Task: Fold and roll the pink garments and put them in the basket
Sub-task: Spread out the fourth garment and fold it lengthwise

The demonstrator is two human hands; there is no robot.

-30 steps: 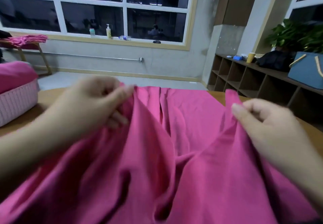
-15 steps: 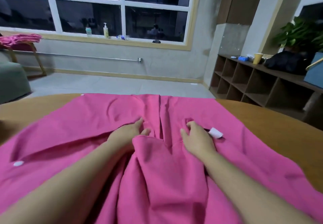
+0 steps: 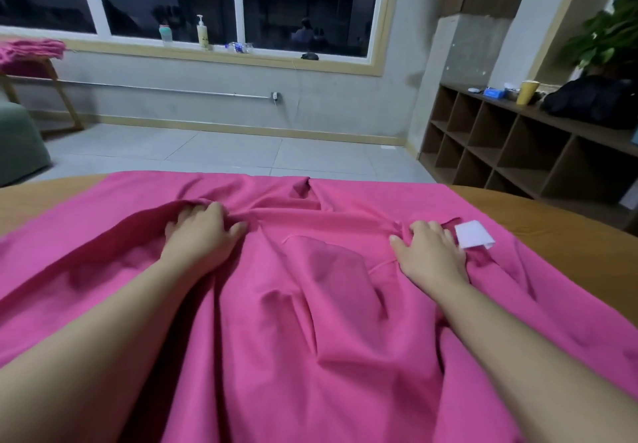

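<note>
A large pink garment [image 3: 331, 321] lies spread and wrinkled over the round wooden table [image 3: 552, 221], its far edge near the table's back rim. My left hand [image 3: 202, 232] grips a raised fold left of centre, fingers tucked under the fold's edge. Right of centre, my right hand [image 3: 429, 249] pinches the cloth beside a white label [image 3: 473, 233]. A taut ridge of fabric runs between the two hands. No basket is in view.
A dark wooden cubby shelf [image 3: 511, 152] with a yellow cup [image 3: 527, 92] and a black bag stands at the right. Far left are a green seat [image 3: 17, 145] and a stool holding more pink cloth [image 3: 31, 50]. Bottles stand on the window sill.
Both hands have moved apart from the garment's middle, left hand leftward and right hand rightward, drawing the cloth taut between them. The view has tilted slightly.
</note>
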